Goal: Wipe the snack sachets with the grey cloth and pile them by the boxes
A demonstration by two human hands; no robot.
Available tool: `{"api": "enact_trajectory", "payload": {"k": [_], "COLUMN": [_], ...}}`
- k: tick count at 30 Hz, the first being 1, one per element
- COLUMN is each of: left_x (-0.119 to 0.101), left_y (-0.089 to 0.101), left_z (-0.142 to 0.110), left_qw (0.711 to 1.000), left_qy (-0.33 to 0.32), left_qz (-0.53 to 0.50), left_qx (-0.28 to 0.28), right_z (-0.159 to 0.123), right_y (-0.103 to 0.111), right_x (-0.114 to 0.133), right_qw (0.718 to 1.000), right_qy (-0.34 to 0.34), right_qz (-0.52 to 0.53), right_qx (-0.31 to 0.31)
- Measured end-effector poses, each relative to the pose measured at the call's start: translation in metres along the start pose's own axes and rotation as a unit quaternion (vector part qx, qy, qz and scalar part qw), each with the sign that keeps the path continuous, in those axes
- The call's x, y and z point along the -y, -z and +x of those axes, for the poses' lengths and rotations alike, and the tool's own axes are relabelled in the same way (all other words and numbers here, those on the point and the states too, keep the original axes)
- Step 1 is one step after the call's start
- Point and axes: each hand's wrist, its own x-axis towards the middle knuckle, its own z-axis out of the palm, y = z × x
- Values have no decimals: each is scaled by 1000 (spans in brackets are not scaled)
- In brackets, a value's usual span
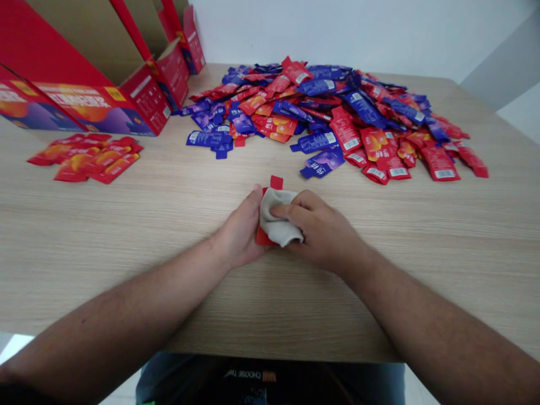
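Note:
My left hand is closed on a red sachet, held above the near middle of the table. Its tabbed end points away from me, and most of its face is covered. Pressed over it is a pale grey cloth, pinched in my right hand with a finger pushed into its folds. Beyond both hands lies a large heap of red sachets and purple sachets. To the left, a smaller group of red sachets overlaps flat on the wood.
Open red cardboard boxes stand in a row at the back left of the wooden table. A white wall rises behind the heap. The table's near edge runs just in front of my lap.

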Motion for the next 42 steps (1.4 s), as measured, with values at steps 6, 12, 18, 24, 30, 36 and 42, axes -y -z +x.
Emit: {"api": "enact_trajectory", "payload": {"k": [6,12,18,24,30,36,42], "left_x": [-1,-1,-2,-3,-1,1,1], "left_y": [1,4,6,4,12,15,16], "left_z": [5,9,9,10,6,-1,-1], "left_qw": [998,998,999,998,1000,996,993], "left_qy": [18,-14,-4,5,2,19,22], "left_qz": [-9,-11,-13,-12,12,68,83], "left_qx": [-65,-55,-53,-67,28,57,79], "right_z": [-2,3,4,3,3,3,3], "right_y": [7,23,19,21,13,8,10], "right_x": [8,-19,-18,-14,-10,-15,-18], "right_qw": [993,995,997,995,997,996,997], "right_qy": [43,-19,-25,-31,3,-45,-22], "right_qz": [28,0,6,14,37,10,16], "right_qx": [105,102,79,96,67,-73,-71]}}
